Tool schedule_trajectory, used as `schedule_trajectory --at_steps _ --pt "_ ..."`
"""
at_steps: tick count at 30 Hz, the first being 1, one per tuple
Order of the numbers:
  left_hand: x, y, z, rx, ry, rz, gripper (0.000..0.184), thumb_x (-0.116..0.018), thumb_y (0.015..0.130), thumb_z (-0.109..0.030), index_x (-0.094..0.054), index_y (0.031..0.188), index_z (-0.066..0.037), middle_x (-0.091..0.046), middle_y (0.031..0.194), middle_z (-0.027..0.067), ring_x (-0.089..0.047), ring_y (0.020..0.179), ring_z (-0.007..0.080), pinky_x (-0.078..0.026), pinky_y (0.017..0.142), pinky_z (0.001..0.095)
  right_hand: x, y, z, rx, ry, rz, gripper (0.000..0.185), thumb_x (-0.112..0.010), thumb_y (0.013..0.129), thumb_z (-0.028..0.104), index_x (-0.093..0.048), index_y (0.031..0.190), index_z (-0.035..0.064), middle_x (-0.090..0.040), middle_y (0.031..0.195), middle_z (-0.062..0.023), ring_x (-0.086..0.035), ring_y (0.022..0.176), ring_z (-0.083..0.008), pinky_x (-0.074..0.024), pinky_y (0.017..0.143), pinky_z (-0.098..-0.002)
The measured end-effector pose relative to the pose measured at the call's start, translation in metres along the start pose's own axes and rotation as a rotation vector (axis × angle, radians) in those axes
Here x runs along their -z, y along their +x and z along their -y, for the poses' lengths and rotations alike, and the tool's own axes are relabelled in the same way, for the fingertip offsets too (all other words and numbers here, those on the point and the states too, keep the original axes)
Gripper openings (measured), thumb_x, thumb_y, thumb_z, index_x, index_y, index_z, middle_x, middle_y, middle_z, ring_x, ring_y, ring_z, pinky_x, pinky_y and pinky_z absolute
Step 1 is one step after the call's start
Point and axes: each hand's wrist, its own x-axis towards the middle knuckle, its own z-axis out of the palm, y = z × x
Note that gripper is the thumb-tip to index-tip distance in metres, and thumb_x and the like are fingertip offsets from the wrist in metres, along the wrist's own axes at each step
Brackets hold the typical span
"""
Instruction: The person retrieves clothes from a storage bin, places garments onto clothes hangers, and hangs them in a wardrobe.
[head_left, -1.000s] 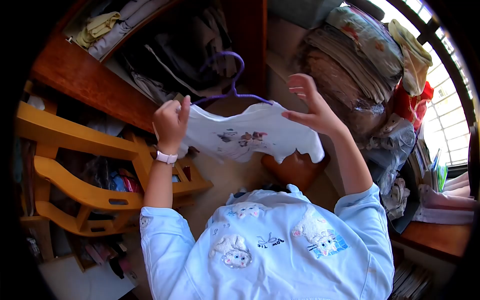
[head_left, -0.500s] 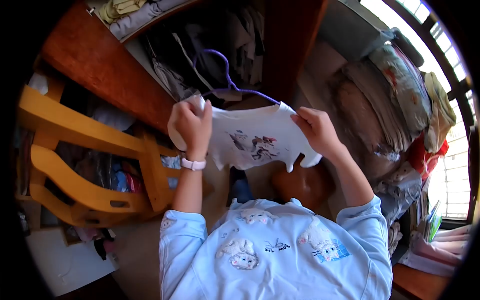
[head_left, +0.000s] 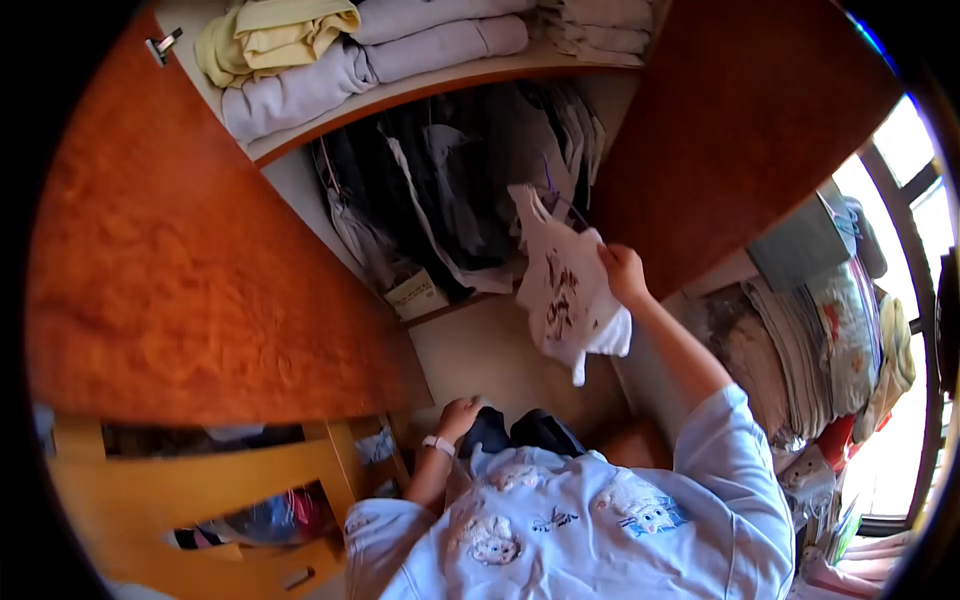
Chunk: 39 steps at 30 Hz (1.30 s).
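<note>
A white child's shirt (head_left: 572, 295) with a dark and red print on its front hangs tilted before the wardrobe opening. My right hand (head_left: 625, 272) is closed on its upper right side. A purple hanger (head_left: 552, 178) shows at the neck, its hook pointing up among the dark hanging clothes (head_left: 450, 190). Low in the view, my left hand (head_left: 460, 418), with a pale band on the wrist, is beside my dark-clad knee (head_left: 487, 430). Its fingers are mostly turned away, and I see nothing held there.
Wooden wardrobe doors stand open left (head_left: 200, 270) and right (head_left: 740, 130). Folded yellow (head_left: 280, 35) and pale cloths lie on the shelf above. Piled bedding (head_left: 800, 340) sits by the window at right. A yellow wooden frame (head_left: 250, 500) is at lower left.
My left hand has let go of the shirt and dropped to my knee. My right hand has carried the shirt towards the hanging clothes, and the view has shifted up to the wardrobe.
</note>
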Motion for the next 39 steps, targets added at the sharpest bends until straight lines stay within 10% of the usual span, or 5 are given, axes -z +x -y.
schedule_trajectory --at_steps 8,13,18,27,39 --pt "-0.05 -0.013 0.224 0.149 0.582 0.067 0.033 -0.043 0.078 -0.026 -0.061 0.073 0.002 -0.061 0.082 0.0228 -0.056 0.082 0.0396 -0.043 0.072 0.0466 -0.103 0.251 -0.028 -0.047 0.465 0.025 0.032 -0.054 0.085 0.025 -0.056 0.069 -0.0029 -0.051 0.063 -0.0042 -0.044 0.063 -0.012 -0.0387 0.061 -0.0292" --pt "-0.113 -0.077 0.221 1.059 -0.561 -0.14 0.022 -0.051 0.076 -0.023 -0.06 0.062 -0.008 -0.062 0.062 0.0069 -0.06 0.057 0.0217 -0.047 0.056 0.0377 -0.156 0.338 -0.032 0.106 0.476 -0.175 0.031 -0.054 0.084 0.023 -0.055 0.069 -0.0044 -0.049 0.063 -0.0012 -0.041 0.063 -0.0121 -0.037 0.061 -0.0268" --pt "-0.208 -0.126 0.255 0.336 0.509 0.351 0.011 -0.061 0.069 -0.014 -0.062 0.079 -0.01 -0.061 0.065 0.0064 -0.06 0.059 0.0195 -0.046 0.049 0.0309 -0.212 0.407 -0.103 0.013 0.442 -0.199 0.033 -0.051 0.086 0.026 -0.061 0.082 -0.0044 -0.059 0.072 -0.0124 -0.054 0.072 -0.0225 -0.0413 0.069 -0.0306" --pt "-0.25 -0.111 0.212 0.388 0.284 0.012 0.028 -0.049 0.073 -0.025 -0.059 0.061 -0.002 -0.059 0.065 0.0184 -0.057 0.063 0.0354 -0.044 0.057 0.0443 -0.227 0.518 -0.181 -0.15 -0.567 -0.037 0.036 -0.038 0.087 0.027 -0.061 0.098 0.0017 -0.058 0.106 -0.0178 -0.057 0.099 -0.0297 -0.0469 0.08 -0.036" --pt "-0.096 -0.051 0.174 0.987 -0.781 -0.116 0.019 -0.048 0.076 -0.015 -0.057 0.074 0.002 -0.062 0.067 0.011 -0.059 0.056 0.0192 -0.044 0.044 0.0279 -0.135 0.173 -0.093 0.41 -0.884 0.354 0.029 -0.049 0.074 0.011 -0.05 0.1 -0.0008 -0.052 0.095 -0.0197 -0.051 0.088 -0.0334 -0.0411 0.075 -0.0432"
